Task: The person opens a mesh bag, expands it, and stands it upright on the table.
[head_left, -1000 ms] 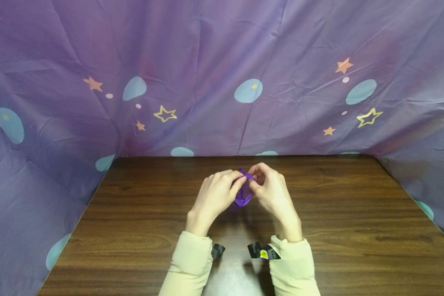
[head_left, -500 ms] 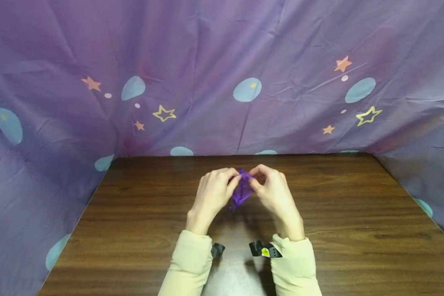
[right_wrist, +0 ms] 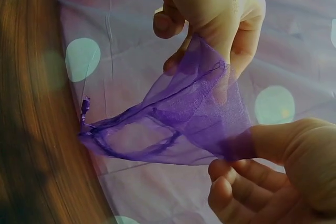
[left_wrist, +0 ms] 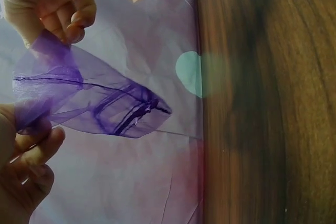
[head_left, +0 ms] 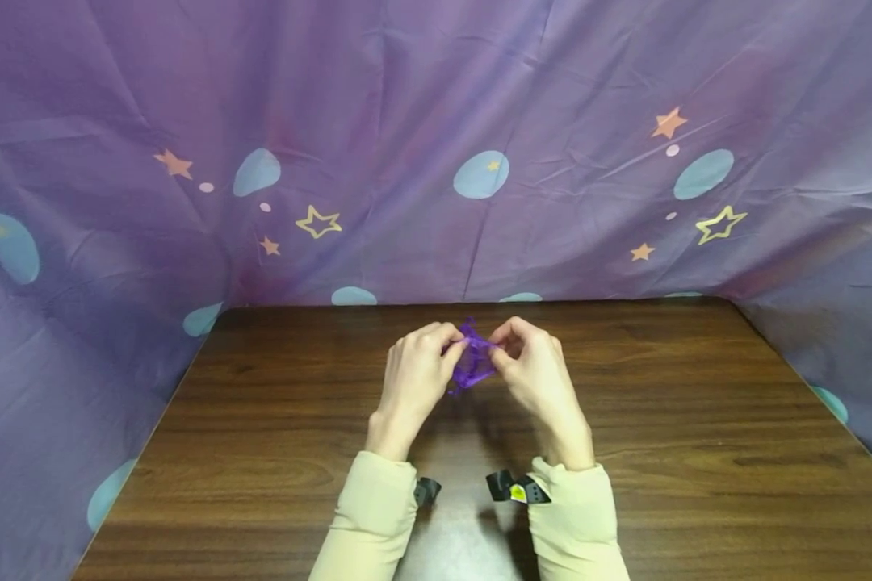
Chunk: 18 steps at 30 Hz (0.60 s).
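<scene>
A sheer purple organza drawstring bag (head_left: 472, 369) hangs between the two hands above the table. My left hand (head_left: 420, 367) pinches one side of its top edge between thumb and fingers. On the other side, my right hand (head_left: 536, 367) pinches the edge the same way. From the left wrist view, the see-through bag (left_wrist: 113, 100) is spread between the hands, with dark cord bunched near its lower end. The right wrist view shows the cloth (right_wrist: 173, 114) pulled taut toward the right thumb, and a small knotted cord end (right_wrist: 85, 104) sticking out at the bottom corner.
The brown wood-grain table (head_left: 683, 428) lies under the hands. A purple curtain (head_left: 407, 145) printed with stars and blue ovals stands behind it and along both sides. Black wrist straps (head_left: 517, 489) sit at the pale yellow sleeves (head_left: 577, 524).
The hands have drawn slightly apart, the left shifting a little left and forward. The bag is spread wider between them and its lower end has risen. Both hands keep hold of it.
</scene>
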Available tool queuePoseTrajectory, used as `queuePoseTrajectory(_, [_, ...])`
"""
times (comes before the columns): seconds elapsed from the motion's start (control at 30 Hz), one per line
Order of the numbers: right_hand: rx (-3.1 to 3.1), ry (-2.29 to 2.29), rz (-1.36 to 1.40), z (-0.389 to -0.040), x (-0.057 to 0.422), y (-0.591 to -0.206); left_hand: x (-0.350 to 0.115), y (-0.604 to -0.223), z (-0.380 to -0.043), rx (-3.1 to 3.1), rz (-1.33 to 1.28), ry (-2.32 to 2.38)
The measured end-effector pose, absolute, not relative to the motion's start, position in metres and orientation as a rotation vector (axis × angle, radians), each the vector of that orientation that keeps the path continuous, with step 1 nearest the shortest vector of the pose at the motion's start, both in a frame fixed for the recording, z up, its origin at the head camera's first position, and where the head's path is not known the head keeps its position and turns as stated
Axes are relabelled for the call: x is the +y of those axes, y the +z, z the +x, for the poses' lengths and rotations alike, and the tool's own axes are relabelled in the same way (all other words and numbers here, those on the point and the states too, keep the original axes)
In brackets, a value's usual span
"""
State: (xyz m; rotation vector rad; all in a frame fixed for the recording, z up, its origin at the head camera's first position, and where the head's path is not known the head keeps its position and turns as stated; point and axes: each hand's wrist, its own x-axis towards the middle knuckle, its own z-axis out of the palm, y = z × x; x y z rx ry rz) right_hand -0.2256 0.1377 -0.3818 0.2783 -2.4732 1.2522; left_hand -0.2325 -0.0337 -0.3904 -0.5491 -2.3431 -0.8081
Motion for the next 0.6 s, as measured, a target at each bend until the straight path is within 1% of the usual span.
queuePoseTrajectory(0.17, [-2.425, 1.237, 0.301, -0.2253, 0.1416, -0.38, -0.0319, -0.3915, -0.2335, -2.332, -0.566, -0.785])
queuePoseTrajectory(0.4, [-2.377, 1.229, 0.378, -0.2261, 0.1449, -0.3821, -0.0302, -0.3916, -0.2319, -2.379, -0.679, -0.671])
queuePoseTrajectory(0.6, [-2.406, 1.224, 0.333, -0.227, 0.1429, -0.3829, -0.0284, -0.3929, -0.2319, -2.311, -0.616, -0.696])
